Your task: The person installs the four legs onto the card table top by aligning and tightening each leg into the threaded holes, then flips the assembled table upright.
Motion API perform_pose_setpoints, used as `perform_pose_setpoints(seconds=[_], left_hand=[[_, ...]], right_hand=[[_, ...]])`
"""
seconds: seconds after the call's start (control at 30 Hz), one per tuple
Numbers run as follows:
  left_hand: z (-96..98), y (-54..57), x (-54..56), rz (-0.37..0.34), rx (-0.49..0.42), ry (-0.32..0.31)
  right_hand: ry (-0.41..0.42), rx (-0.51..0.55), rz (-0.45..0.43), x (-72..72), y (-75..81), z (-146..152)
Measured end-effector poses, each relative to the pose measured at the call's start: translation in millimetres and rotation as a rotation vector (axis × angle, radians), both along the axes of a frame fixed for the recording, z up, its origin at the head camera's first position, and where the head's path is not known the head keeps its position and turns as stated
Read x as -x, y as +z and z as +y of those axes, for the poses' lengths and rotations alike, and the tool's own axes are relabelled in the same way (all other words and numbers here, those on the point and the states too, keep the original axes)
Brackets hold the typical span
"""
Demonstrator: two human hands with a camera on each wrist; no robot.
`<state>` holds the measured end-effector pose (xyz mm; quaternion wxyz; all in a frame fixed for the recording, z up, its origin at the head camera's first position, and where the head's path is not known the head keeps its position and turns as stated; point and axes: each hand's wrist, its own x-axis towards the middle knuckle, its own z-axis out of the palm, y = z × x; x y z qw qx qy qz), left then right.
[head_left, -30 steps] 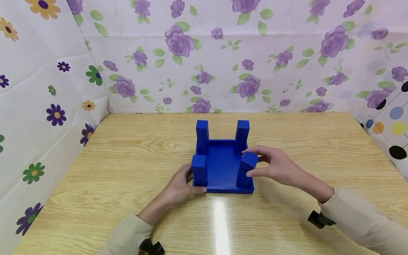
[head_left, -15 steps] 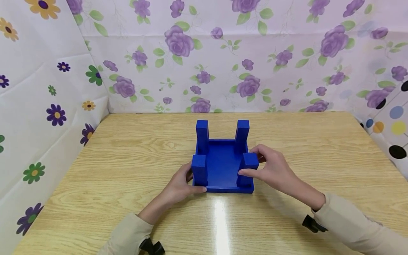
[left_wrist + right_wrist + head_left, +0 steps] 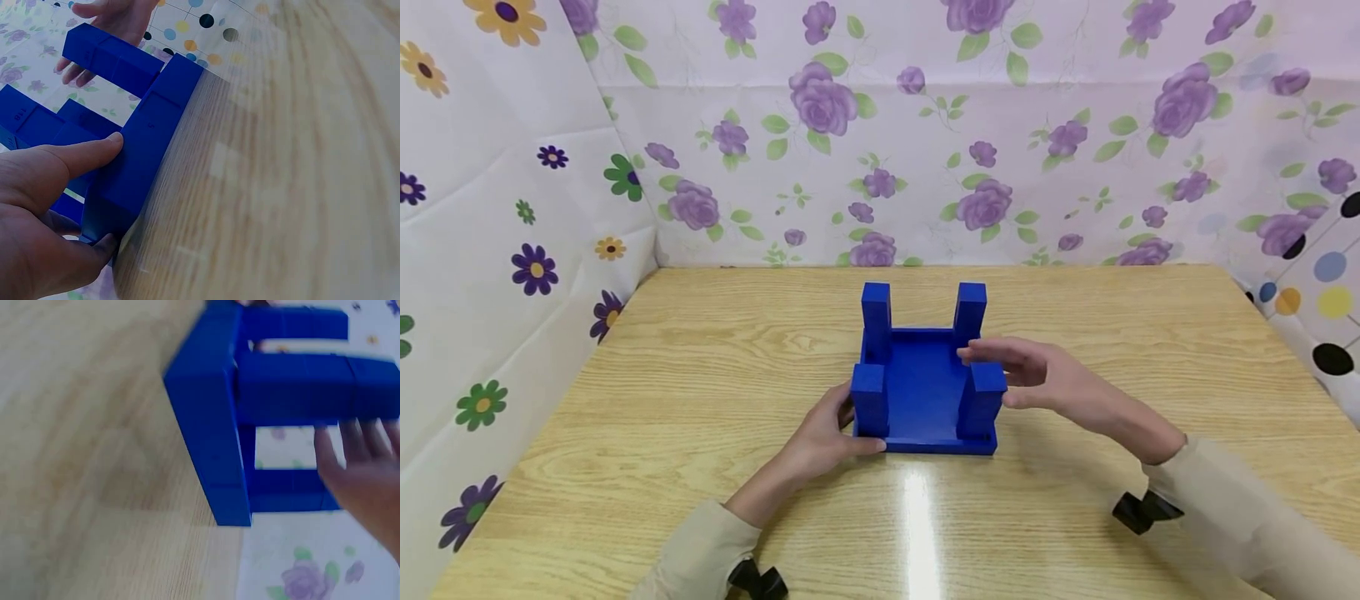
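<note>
A blue square base [image 3: 925, 446] with a low rim lies on the table, a leg standing at each corner like a small upturned table. My left hand [image 3: 820, 437] grips its near left corner beside the near left leg [image 3: 870, 408]; in the left wrist view the thumb presses the outer wall of the base [image 3: 144, 131]. Around the near right leg [image 3: 981, 408] my right hand [image 3: 1052, 385] is spread, fingers behind it and thumb at its right side. In the right wrist view, the fingertips [image 3: 369, 434] are right at that leg's edge [image 3: 300, 390].
Wood-grain table [image 3: 715, 333] surrounds the base. A purple-flowered cloth [image 3: 925, 167] hangs behind, with a flowered cloth [image 3: 527, 208] on the left and a dotted one [image 3: 1330, 275] on the right. The two far legs [image 3: 877, 321] stand upright.
The near right leg, turned and leaning a second ago, now stands straighter. My right hand pinched it and has since spread its fingers away. My left hand keeps its grip.
</note>
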<state>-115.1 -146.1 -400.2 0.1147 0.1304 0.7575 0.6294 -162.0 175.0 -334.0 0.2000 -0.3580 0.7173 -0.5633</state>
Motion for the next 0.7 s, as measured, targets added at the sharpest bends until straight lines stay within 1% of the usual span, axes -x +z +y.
perform_pose_setpoints(seconds=[0.07, 0.17, 0.3, 0.43, 0.7], left_hand=[[0.0, 0.6, -0.3, -0.005, 0.007, 0.005], [0.0, 1.3, -0.5, -0.012, 0.007, 0.009], [0.3, 1.5, 0.1, -0.010, -0.001, -0.002], [0.6, 1.0, 1.1, 0.001, -0.004, -0.013], [-0.3, 1.5, 0.1, -0.006, 0.005, 0.002]], right_hand=[[0.074, 0.020, -0.018, 6.1, 0.7, 3], [0.120, 0.005, -0.020, 11.8, 1.8, 2], [0.106, -0.033, -0.017, 14.2, 3.2, -2], [0.084, -0.050, -0.017, 14.0, 4.2, -4], [0.086, -0.061, -0.005, 14.5, 3.4, -5]])
